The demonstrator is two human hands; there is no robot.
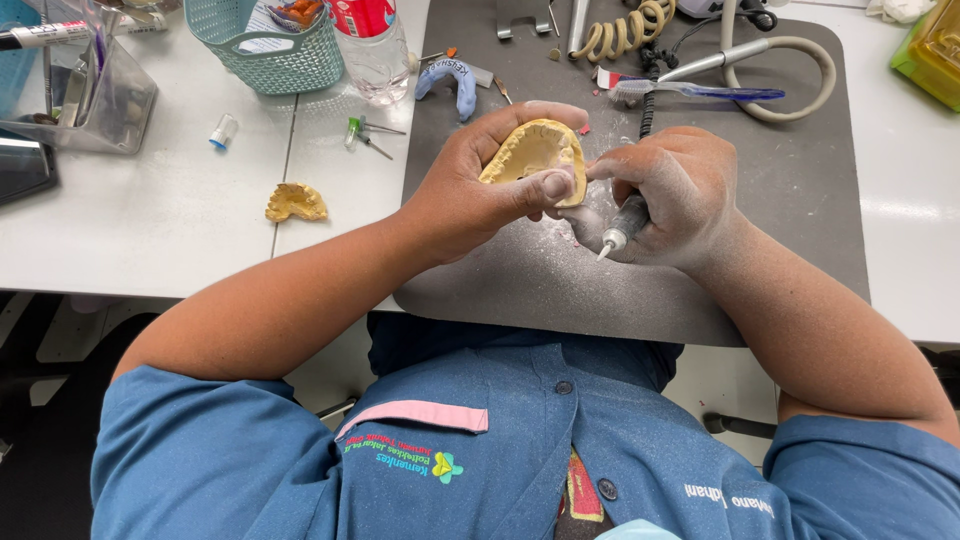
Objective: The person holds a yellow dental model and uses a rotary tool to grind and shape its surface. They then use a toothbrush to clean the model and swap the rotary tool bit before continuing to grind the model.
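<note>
My left hand (462,195) grips a yellow plaster dental cast (530,150), thumb pressed on its right edge, above a dark grey mat (800,190). My right hand (685,190) is closed around a grey rotary handpiece (625,222). The white tip of the handpiece points down and left, just below the cast. The right fingertips touch the cast's right side. White dust covers the right hand and the mat under both hands. A black coiled cord (648,95) runs from the handpiece toward the back of the mat.
A second yellow cast (296,202) lies on the white table to the left. Behind stand a teal basket (270,55), a clear bottle (372,55), a blue impression tray (452,82), a brush (690,90), a beige hose (800,70) and a clear tool holder (95,95).
</note>
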